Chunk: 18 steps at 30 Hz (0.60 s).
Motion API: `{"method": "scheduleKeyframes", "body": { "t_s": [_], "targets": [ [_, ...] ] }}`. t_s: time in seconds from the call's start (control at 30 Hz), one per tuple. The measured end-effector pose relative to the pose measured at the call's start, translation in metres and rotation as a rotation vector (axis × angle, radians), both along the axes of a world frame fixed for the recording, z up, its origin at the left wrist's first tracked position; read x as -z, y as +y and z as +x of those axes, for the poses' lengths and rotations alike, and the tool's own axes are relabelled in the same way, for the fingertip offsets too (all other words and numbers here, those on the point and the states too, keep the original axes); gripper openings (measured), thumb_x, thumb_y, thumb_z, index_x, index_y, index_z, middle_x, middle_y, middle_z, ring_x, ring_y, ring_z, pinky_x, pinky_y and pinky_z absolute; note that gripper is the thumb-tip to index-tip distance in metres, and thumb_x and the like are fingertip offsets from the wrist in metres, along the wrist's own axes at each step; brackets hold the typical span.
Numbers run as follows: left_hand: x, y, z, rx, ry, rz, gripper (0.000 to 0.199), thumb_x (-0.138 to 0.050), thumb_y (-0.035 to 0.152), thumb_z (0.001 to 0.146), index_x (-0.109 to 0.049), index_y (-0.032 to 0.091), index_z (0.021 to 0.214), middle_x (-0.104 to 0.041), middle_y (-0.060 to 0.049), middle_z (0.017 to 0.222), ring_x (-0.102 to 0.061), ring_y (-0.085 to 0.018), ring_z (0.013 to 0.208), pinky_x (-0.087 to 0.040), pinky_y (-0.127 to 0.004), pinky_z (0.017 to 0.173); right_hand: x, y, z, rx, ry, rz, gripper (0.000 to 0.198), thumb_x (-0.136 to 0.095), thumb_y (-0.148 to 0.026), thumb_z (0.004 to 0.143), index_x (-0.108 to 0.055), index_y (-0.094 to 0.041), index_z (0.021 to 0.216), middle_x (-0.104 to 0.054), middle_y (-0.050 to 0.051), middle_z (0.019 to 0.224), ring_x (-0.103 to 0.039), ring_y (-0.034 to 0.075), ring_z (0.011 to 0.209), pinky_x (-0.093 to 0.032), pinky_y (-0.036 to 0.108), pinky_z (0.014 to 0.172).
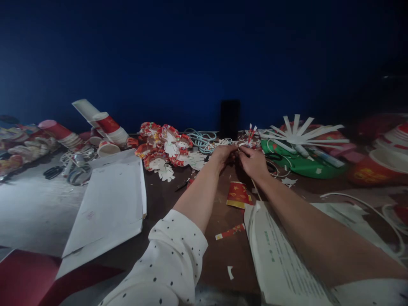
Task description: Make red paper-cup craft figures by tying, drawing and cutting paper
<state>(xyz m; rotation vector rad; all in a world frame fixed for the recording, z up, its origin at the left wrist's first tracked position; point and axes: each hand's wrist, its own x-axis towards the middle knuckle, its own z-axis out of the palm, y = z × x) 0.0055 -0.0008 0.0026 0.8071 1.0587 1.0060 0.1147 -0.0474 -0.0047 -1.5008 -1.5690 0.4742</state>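
My left hand and my right hand meet fingertip to fingertip over the far part of the brown table. Both have their fingers pinched together. A thin pale cord runs down from beneath my right hand toward a printed white sheet. Whatever lies between the fingertips is too small and dim to make out. Just below the hands rests a red and gold piece of paper cup. Nearer to me are a red patterned strip and a white paper scrap.
Red and white paper crafts and a light blue cord coil lie behind my left arm. Stacked paper cups and a white board are leftward. A fringed white paper cutout sits right, over green material. A dark upright object stands behind.
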Motion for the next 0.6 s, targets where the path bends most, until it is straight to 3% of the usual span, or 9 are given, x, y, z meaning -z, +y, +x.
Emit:
{"method": "scheduleKeyframes", "body": {
  "t_s": [0.23,0.6],
  "targets": [
    [-0.0024,-0.0047,-0.0033,0.014,-0.059,-0.022,0.016,-0.061,0.011,0.078,-0.057,0.012,0.063,-0.05,0.004,0.049,-0.042,-0.003,0.042,-0.036,-0.015,0.046,0.0034,0.0044,0.0019,0.022,-0.147,0.113,0.03,-0.048,-0.023,0.078,-0.073,-0.019,0.094,-0.072,0.007,0.093,-0.065,0.024,0.089,-0.049,0.037,0.083],
    [0.0006,-0.006,-0.0071,0.083,-0.162,-0.002,0.013,-0.058,0.007,0.08,-0.061,0.012,0.069,-0.056,0.003,0.058,-0.048,-0.003,0.051,-0.043,-0.015,0.058,0.0016,0.0026,0.0031,-0.008,-0.015,0.109,0.03,-0.047,-0.027,0.079,-0.073,-0.018,0.091,-0.068,0.004,0.068,-0.063,0.023,0.071,-0.05,0.036,0.072]
  ]
}}
